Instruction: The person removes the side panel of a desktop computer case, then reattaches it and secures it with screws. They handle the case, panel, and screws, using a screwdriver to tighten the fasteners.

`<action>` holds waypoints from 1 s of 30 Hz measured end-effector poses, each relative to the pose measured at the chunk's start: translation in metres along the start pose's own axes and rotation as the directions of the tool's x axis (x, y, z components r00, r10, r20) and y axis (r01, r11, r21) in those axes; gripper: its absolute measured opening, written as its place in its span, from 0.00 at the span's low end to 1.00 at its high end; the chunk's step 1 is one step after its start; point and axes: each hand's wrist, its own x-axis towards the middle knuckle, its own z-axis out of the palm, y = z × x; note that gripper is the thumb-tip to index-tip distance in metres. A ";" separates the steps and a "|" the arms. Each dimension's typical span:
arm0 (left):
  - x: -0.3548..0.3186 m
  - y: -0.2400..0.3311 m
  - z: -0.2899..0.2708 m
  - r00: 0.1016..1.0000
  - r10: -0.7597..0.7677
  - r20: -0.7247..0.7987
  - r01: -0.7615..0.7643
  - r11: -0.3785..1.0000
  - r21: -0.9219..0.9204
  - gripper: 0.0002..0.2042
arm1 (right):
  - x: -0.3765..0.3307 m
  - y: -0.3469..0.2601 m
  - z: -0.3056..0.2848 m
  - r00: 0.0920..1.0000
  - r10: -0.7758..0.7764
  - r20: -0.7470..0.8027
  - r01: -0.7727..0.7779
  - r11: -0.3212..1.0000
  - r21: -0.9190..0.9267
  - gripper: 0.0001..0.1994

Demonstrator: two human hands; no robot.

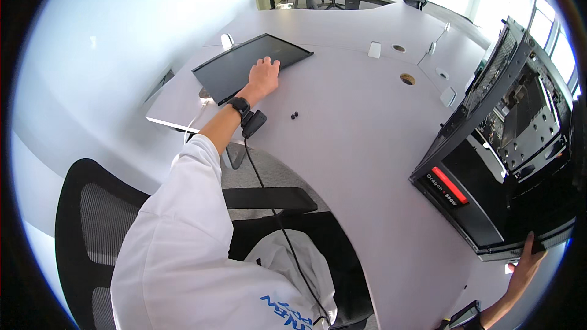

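Note:
At the back left, my left hand (264, 78) rests over the near edge of a flat dark panel (235, 68), its fingers slightly apart and bent on the surface. The thumb is hidden. A black computer case (474, 165) stands at the right with its side uncovered, showing a circuit board (520, 113) and a black section with a red stripe. At the case's lower near corner is my right hand (527, 266), one finger stretched over the edge and the others partly hidden behind it. Two small black screws (294, 115) lie on the desk between the hands.
The curved pale desk (367, 122) has a round hole (407, 78) and small white fittings. A white cable (197, 119) hangs near the panel. A black cable (263, 180) runs from my left wrist. A mesh chair (113, 207) stands at the left.

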 end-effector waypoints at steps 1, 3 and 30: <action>0.004 0.000 0.004 1.000 0.019 -0.004 -0.019 1.000 0.003 0.16 | -0.001 -0.002 -0.001 1.000 -0.004 0.000 0.004 1.000 -0.018 0.38; 0.010 -0.002 0.012 0.999 0.053 -0.006 -0.053 0.998 0.019 0.13 | 0.001 0.000 0.000 1.000 0.024 0.003 -0.024 1.000 0.006 0.38; 0.010 -0.030 -0.165 0.742 -0.049 -0.669 -0.186 0.943 -0.276 0.14 | -0.010 -0.036 -0.007 0.995 0.071 0.072 -0.076 0.995 0.069 0.39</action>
